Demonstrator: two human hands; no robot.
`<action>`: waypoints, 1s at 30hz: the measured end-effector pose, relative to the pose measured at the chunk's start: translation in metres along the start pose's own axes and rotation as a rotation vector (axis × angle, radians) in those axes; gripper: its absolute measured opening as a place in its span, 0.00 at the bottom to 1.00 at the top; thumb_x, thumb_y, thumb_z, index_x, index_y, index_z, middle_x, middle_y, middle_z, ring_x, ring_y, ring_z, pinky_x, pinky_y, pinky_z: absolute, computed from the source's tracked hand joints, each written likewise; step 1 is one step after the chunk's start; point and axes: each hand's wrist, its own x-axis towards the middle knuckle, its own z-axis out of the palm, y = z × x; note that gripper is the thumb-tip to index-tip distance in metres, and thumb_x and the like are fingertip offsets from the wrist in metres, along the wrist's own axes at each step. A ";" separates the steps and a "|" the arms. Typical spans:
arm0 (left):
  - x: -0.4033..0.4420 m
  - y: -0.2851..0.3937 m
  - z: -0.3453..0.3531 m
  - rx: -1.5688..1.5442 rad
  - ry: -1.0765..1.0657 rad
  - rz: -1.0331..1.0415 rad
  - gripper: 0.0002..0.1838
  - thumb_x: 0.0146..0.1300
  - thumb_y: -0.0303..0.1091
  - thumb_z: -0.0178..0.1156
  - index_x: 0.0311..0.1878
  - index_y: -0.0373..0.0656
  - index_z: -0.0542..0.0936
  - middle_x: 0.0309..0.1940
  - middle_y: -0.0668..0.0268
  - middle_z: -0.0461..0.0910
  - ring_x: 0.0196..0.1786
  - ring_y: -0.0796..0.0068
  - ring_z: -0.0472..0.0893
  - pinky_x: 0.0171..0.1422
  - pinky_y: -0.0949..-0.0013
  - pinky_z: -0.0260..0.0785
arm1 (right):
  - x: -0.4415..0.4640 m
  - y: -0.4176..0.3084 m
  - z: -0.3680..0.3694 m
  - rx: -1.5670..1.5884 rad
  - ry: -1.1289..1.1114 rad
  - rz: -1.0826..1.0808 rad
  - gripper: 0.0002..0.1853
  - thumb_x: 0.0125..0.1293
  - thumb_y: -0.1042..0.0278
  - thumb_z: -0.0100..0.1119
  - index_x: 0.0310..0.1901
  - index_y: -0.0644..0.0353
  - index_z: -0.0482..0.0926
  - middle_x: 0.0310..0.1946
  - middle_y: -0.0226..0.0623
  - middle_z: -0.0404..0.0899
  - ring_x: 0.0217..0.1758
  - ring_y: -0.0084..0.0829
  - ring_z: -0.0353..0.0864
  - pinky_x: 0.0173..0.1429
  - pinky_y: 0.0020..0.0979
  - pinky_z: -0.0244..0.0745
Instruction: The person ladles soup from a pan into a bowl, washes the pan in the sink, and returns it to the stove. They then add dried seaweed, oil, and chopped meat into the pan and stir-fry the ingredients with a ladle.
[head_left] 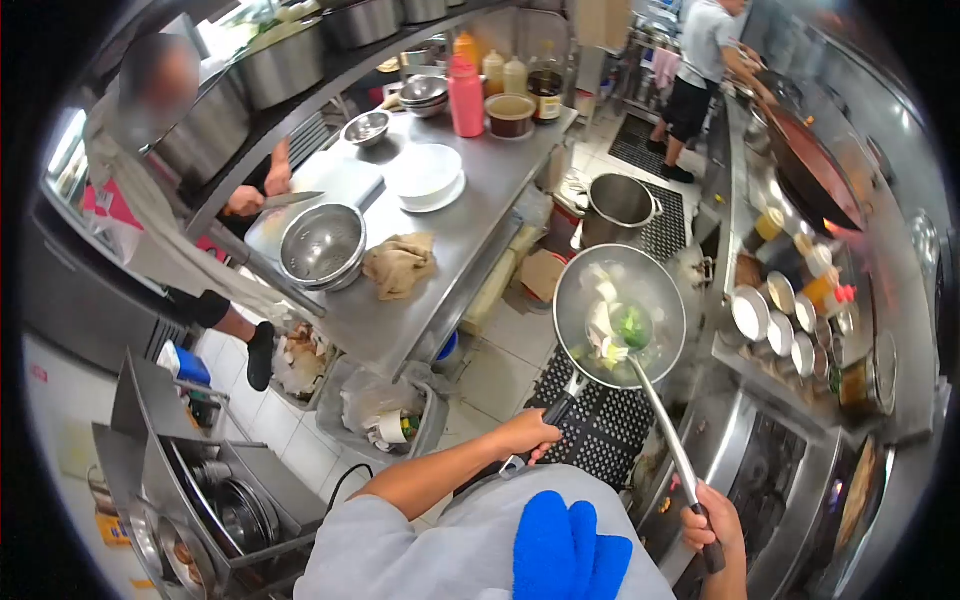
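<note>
My left hand is wrapped round the black handle of a frying pan, which I hold up in front of me over the floor mat. Inside the pan are green broccoli and several pale pieces of food. In my right hand is a long-handled metal utensil, gripped by its dark end. It reaches into the pan, and its working end is hidden among the food, so I cannot tell a ladle from a spatula.
On my left, a steel table bears white plates, steel bowls and a cloth. A person there holds a knife. A stockpot stands beyond the pan. Seasoning tins line the right counter; another person works farther off.
</note>
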 end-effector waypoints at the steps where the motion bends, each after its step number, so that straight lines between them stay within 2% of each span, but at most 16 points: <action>1: -0.004 0.003 -0.012 -0.039 0.029 0.028 0.13 0.57 0.30 0.55 0.18 0.43 0.66 0.11 0.69 0.66 0.12 0.79 0.67 0.16 0.71 0.64 | 0.012 -0.014 0.010 -0.010 -0.046 0.013 0.21 0.75 0.56 0.41 0.63 0.56 0.65 0.13 0.27 0.59 0.06 0.17 0.54 0.11 0.25 0.51; 7: -0.025 0.019 -0.060 -0.212 0.225 0.163 0.13 0.56 0.31 0.56 0.18 0.44 0.66 0.12 0.70 0.66 0.12 0.79 0.67 0.16 0.70 0.63 | 0.068 -0.106 0.072 -0.175 -0.234 0.090 0.21 0.74 0.55 0.41 0.63 0.55 0.65 0.13 0.24 0.60 0.06 0.15 0.54 0.10 0.24 0.50; 9: -0.034 0.030 -0.066 -0.296 0.347 0.180 0.12 0.56 0.31 0.57 0.20 0.44 0.67 0.12 0.70 0.67 0.13 0.80 0.67 0.16 0.70 0.64 | 0.087 -0.139 0.093 -0.225 -0.318 0.116 0.22 0.74 0.54 0.41 0.64 0.52 0.65 0.13 0.23 0.60 0.06 0.14 0.54 0.10 0.24 0.50; 14: -0.040 0.045 -0.080 -0.405 0.464 0.231 0.10 0.57 0.31 0.57 0.25 0.43 0.67 0.14 0.70 0.67 0.13 0.80 0.68 0.17 0.70 0.64 | 0.137 -0.218 0.151 -0.240 -0.501 0.180 0.22 0.75 0.53 0.38 0.66 0.52 0.62 0.15 0.23 0.61 0.07 0.14 0.56 0.10 0.22 0.52; 20: -0.029 0.061 -0.067 -0.563 0.592 0.312 0.09 0.58 0.29 0.54 0.25 0.43 0.66 0.14 0.68 0.68 0.12 0.78 0.68 0.17 0.70 0.64 | 0.206 -0.315 0.225 -0.488 -0.610 0.143 0.21 0.76 0.54 0.37 0.63 0.54 0.65 0.13 0.20 0.59 0.07 0.11 0.55 0.09 0.18 0.53; 23: -0.020 0.077 -0.043 -0.659 0.714 0.343 0.08 0.58 0.28 0.56 0.28 0.42 0.66 0.13 0.68 0.67 0.12 0.77 0.68 0.16 0.69 0.64 | 0.256 -0.362 0.249 -0.505 -0.703 0.244 0.20 0.75 0.55 0.38 0.62 0.54 0.66 0.14 0.21 0.59 0.07 0.12 0.54 0.09 0.18 0.52; 27: -0.009 0.096 -0.013 -0.811 0.872 0.331 0.09 0.57 0.26 0.57 0.32 0.41 0.66 0.13 0.68 0.66 0.12 0.77 0.68 0.16 0.68 0.64 | 0.319 -0.403 0.271 -0.653 -0.728 0.293 0.17 0.74 0.55 0.41 0.58 0.51 0.69 0.15 0.21 0.59 0.08 0.12 0.55 0.11 0.19 0.53; 30: -0.002 0.104 0.003 -0.832 0.982 0.344 0.08 0.58 0.25 0.56 0.30 0.41 0.65 0.13 0.69 0.66 0.12 0.77 0.68 0.16 0.70 0.62 | 0.354 -0.416 0.278 -0.734 -0.736 0.300 0.14 0.73 0.55 0.44 0.53 0.50 0.71 0.15 0.20 0.60 0.08 0.13 0.56 0.12 0.20 0.54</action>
